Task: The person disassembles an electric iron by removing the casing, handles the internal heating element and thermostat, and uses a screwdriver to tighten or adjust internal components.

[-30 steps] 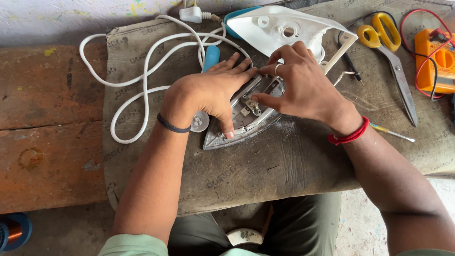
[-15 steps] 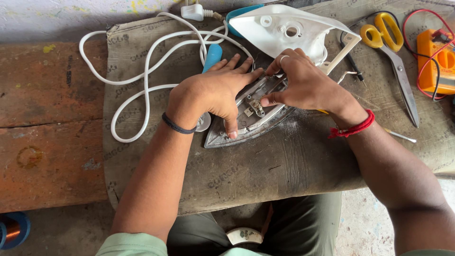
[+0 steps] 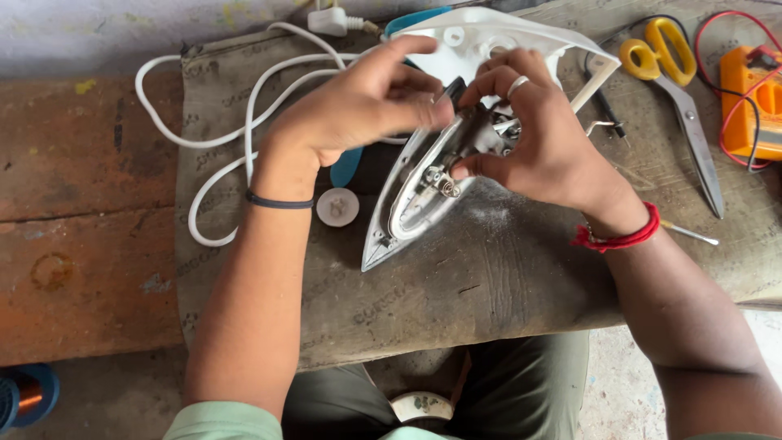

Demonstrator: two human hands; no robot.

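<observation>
Head view: iron soleplate [image 3: 411,204] tilted on edge over sacking-covered bench [image 3: 505,285], pointed tip resting on cloth. Left hand [image 3: 358,106] grips soleplate's upper rim, fingers curled over it. Right hand [image 3: 542,138] pinches small metal fitting [image 3: 489,134] at soleplate's inner face. White iron housing [image 3: 489,37] behind hands. White dial knob [image 3: 337,206] just beside left wrist. White power cord [image 3: 212,138] looped left. Yellow-handled scissors [image 3: 680,90] and orange multimeter [image 3: 753,102] far right.

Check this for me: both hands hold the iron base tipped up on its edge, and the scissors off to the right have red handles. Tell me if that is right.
One detail is wrong. The scissors have yellow handles, not red, as the head view shows. The rest stands: the left hand and right hand hold the iron base tipped up on its edge.
</observation>
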